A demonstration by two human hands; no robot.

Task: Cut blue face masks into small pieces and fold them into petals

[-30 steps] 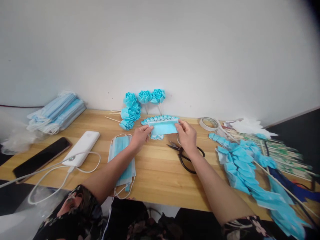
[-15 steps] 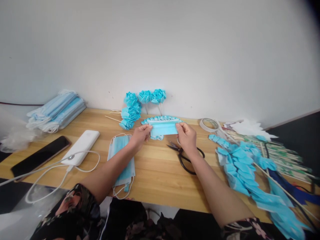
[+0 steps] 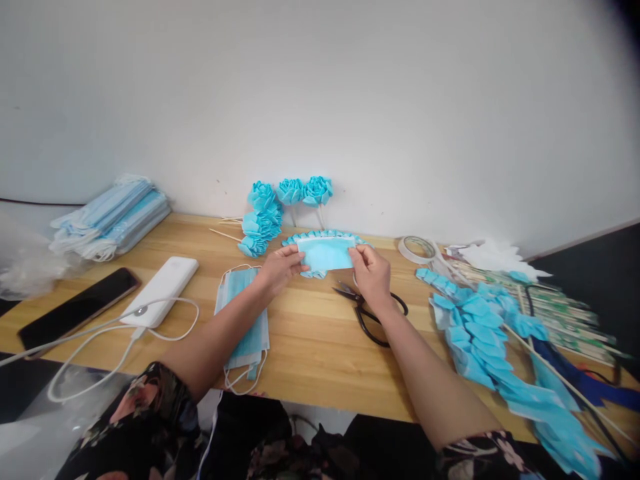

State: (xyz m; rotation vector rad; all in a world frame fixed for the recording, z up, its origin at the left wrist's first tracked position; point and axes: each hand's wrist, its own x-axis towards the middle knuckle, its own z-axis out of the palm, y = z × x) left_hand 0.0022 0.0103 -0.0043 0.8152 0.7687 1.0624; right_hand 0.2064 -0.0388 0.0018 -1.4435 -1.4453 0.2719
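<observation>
A light blue piece of face mask fabric [image 3: 326, 253] is stretched between my two hands above the table. My left hand [image 3: 281, 269] pinches its left end, and my right hand [image 3: 371, 272] pinches its right end. Partly hidden behind it lies a pleated blue strip [image 3: 320, 235]. Below my right hand rest black-handled scissors [image 3: 361, 305], partly covered by the wrist. Under my left forearm are blue face masks [image 3: 253, 347] with white ear loops. Blue fabric flowers [image 3: 263, 220] on thin sticks stand and lie farther back, by the wall.
At the left are a stack of masks [image 3: 113, 217], a black phone [image 3: 80, 310] and a white power bank [image 3: 163, 290] with a cable. To the right lie tape rolls [image 3: 417, 249], a long gathered blue strip [image 3: 475, 340] and green-white wrapped sticks [image 3: 565, 307].
The fabric's lower flap has opened out into a flatter, smoother panel. My left fingers have shifted along its left edge, while my right hand keeps its pinch.
</observation>
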